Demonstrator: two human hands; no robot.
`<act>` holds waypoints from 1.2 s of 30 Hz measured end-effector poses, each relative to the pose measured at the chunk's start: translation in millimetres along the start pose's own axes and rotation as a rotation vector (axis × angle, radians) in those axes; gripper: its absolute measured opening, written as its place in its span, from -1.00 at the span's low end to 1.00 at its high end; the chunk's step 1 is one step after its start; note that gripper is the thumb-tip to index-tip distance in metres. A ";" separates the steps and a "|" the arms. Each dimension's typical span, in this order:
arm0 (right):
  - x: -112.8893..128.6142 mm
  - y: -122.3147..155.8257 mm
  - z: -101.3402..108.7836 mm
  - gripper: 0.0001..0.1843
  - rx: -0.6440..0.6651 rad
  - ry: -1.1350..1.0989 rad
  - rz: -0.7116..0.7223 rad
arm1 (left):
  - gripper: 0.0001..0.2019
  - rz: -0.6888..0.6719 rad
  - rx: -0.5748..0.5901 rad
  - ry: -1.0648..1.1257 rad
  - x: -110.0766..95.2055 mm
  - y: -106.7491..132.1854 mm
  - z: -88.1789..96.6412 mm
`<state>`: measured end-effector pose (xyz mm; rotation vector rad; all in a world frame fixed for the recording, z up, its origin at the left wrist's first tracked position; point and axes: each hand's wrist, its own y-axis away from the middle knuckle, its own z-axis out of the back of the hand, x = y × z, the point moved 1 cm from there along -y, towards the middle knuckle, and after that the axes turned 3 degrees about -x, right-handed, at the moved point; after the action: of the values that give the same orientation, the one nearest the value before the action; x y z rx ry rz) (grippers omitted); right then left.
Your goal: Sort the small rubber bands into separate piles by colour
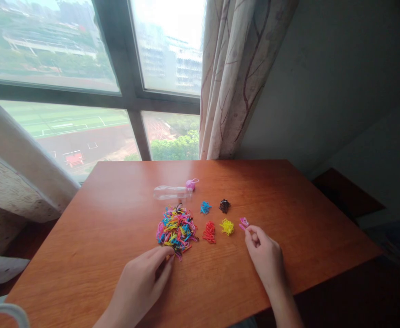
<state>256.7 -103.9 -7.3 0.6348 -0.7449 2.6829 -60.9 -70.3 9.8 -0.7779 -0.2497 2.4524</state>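
Observation:
A mixed pile of small coloured loops, which look like rubber bands, lies on the wooden table. My left hand touches its near edge, thumb and forefinger closed together; what they hold, if anything, I cannot make out. Farther right, my right hand pinches at a pink band low over the tabletop. Between the hands lie single-colour heaps: red bands, yellow bands, blue bands and black bands.
Behind the pile a clear plastic bottle lies on its side, with a pink cap at its right end. The wooden table meets a window and curtain at the back. A white curved object shows at the lower left.

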 end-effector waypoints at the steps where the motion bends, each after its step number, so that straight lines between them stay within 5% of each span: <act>1: -4.0 -1.1 1.0 -0.71 0.010 0.023 -0.017 | -0.84 -0.001 0.004 0.004 -0.1 0.2 0.0; 13: 3.0 1.6 2.2 -0.74 0.010 0.013 -0.059 | -0.84 -0.006 0.001 -0.005 -0.4 -0.3 -0.2; 28: 92.3 43.0 -27.7 -0.86 0.264 -0.197 0.190 | -0.84 0.014 0.046 -0.013 -1.5 -0.1 0.6; 36: 120.8 50.1 -27.7 -0.85 0.320 -0.174 0.305 | -0.82 0.019 0.030 -0.033 -1.3 -2.8 -1.4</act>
<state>124.2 -112.0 8.7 0.9068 -0.4862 3.0934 -58.0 -68.7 10.2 -0.7305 -0.2183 2.4829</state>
